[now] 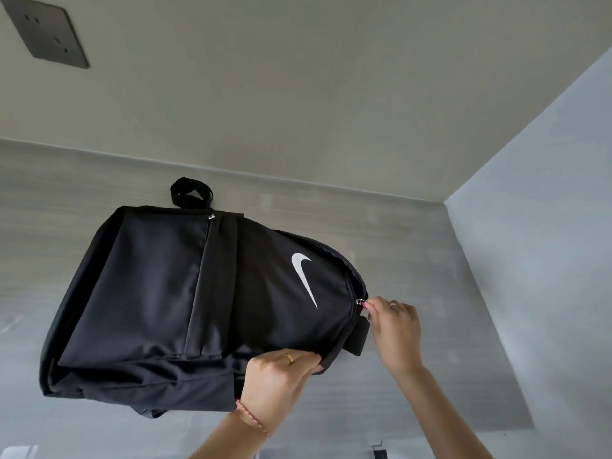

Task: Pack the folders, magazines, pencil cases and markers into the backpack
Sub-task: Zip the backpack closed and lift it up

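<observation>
Inside of backpack (198, 293) hidden behind closed black fabric. Fingertips of left hand (281, 376) tucked under the bag's edge, unseen. Both forearms cut off at bottom edge. Zipper pull (361, 301) too small to make out.

Indoor room, of a home or office type; the exact kind cannot be told. Evidence: a grey wood-grain worktop (331, 220) set into a corner; a plain beige wall (298, 77) behind it; a pale grey-blue side wall (546, 210) on the right; a dark metal socket plate (44, 29) mounted on the beige wall, upper left.
</observation>
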